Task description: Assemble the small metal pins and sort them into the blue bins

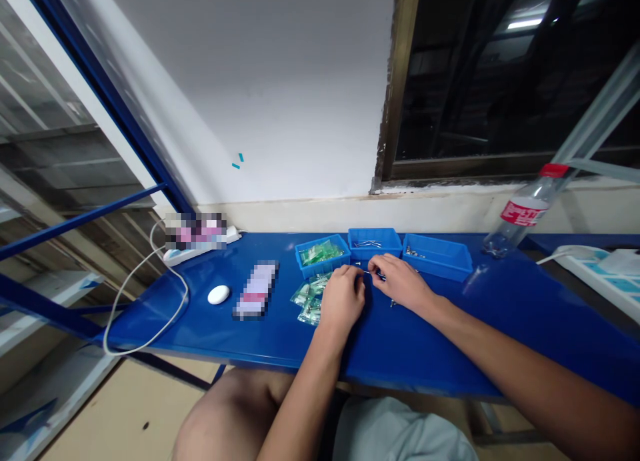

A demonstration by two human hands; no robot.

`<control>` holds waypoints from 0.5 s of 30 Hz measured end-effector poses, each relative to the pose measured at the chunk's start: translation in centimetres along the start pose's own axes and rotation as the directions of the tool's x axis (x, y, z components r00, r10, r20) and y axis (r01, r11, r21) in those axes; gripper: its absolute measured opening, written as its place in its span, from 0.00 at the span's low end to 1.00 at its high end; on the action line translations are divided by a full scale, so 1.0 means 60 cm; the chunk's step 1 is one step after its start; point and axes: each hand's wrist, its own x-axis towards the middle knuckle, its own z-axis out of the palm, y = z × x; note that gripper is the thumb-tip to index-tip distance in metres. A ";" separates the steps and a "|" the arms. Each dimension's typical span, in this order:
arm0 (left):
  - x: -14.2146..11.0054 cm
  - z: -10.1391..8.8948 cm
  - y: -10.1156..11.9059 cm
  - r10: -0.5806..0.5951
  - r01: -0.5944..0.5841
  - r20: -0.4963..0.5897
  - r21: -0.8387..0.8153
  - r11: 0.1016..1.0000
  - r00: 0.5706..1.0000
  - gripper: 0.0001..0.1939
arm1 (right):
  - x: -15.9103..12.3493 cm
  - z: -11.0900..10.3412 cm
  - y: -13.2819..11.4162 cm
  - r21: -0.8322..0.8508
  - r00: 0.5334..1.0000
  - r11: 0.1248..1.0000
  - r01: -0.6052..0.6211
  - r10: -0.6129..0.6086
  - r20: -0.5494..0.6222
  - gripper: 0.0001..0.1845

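Note:
My left hand (343, 297) and my right hand (400, 282) sit close together above the blue tabletop (440, 341), fingertips almost meeting. A thin metal pin (374, 274) lies across the gap, pinched in my right fingers. My curled left fingers are beside it, and I cannot tell whether they grip it. Loose green plastic packets (310, 299) lie just left of my left hand. Three blue plastic bins stand beyond my hands: one with green packets (307, 264), one with metal pins (375, 235), and one with small metal parts (437, 264).
A clear plastic bottle with a red label (520, 214) lies against the wall at the right. To the left are a white oval object (219, 294), a blurred flat box (255, 289), a power strip (197, 251) and a looping white cable (145, 301).

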 end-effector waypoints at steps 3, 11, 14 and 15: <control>0.000 -0.001 0.002 0.011 -0.011 -0.012 -0.010 1.000 1.000 0.12 | -0.001 0.000 -0.002 0.114 0.997 0.993 -0.012 0.021 -0.075 0.18; 0.002 -0.011 0.017 -0.068 0.068 0.008 -0.158 0.985 0.998 0.17 | -0.009 -0.011 -0.022 0.444 0.987 0.896 -0.010 0.079 -0.137 0.09; 0.002 -0.016 0.021 -0.094 0.095 0.016 -0.246 0.964 0.995 0.16 | -0.012 -0.011 -0.024 0.470 0.989 0.883 -0.002 0.072 -0.130 0.10; 0.002 -0.017 0.021 -0.096 0.096 0.013 -0.273 0.957 0.995 0.15 | -0.013 -0.011 -0.024 0.471 0.989 0.882 0.003 0.066 -0.129 0.10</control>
